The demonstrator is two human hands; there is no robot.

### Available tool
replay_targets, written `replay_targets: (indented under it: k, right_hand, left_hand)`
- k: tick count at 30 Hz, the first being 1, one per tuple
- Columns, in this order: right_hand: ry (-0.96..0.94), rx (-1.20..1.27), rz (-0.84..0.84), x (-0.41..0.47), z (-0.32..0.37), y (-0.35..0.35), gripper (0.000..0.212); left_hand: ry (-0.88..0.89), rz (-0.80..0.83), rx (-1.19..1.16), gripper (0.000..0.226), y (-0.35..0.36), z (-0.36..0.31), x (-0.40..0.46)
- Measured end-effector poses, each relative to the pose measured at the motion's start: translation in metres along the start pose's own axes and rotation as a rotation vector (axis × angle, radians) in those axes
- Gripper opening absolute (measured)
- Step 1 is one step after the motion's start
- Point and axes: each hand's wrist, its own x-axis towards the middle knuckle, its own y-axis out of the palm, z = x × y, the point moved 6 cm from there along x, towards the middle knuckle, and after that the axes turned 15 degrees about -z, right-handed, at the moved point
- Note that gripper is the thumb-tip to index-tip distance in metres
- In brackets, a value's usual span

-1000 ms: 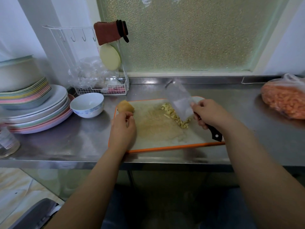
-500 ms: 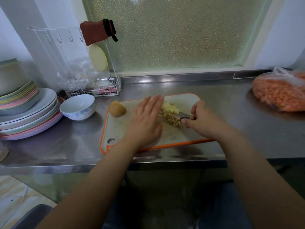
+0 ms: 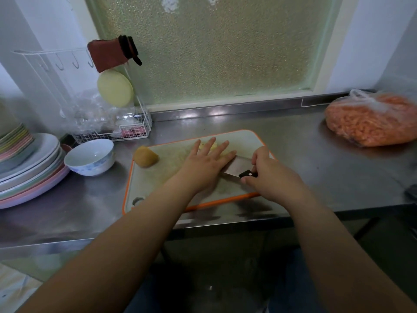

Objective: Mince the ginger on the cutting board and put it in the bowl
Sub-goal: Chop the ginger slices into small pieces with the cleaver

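On the cutting board (image 3: 158,190), minced ginger (image 3: 208,146) is being gathered: the left hand (image 3: 206,162) is laid flat with fingers spread, herding the pile toward the cleaver (image 3: 235,167). The handle is gripped in the closed right hand (image 3: 268,175), blade tilted low, likely as a scoop. An uncut ginger knob (image 3: 145,156) is left aside, and the bowl (image 3: 90,157) waits empty on the desk (image 3: 304,154), just beside the board.

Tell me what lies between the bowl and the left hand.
In the head view, an unchopped ginger chunk on the cutting board, between bowl and left hand.
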Motion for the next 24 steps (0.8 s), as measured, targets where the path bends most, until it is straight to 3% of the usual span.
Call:
replay_targets:
  k: [18, 21, 24]
  right_hand:
    - [0.179, 0.143, -0.040, -0.005, -0.049, -0.030, 0.037]
    - [0.223, 0.237, -0.103, -0.002, -0.054, -0.037, 0.037]
    - [0.284, 0.337, -0.174, 0.002, -0.055, -0.036, 0.037]
  left_hand:
    - [-0.170, 0.209, 0.018, 0.062, 0.010, 0.043, 0.016]
    - [-0.233, 0.189, -0.100, 0.062, 0.009, 0.045, 0.018]
    - [-0.313, 0.052, -0.318, 0.055, -0.001, 0.041, 0.022]
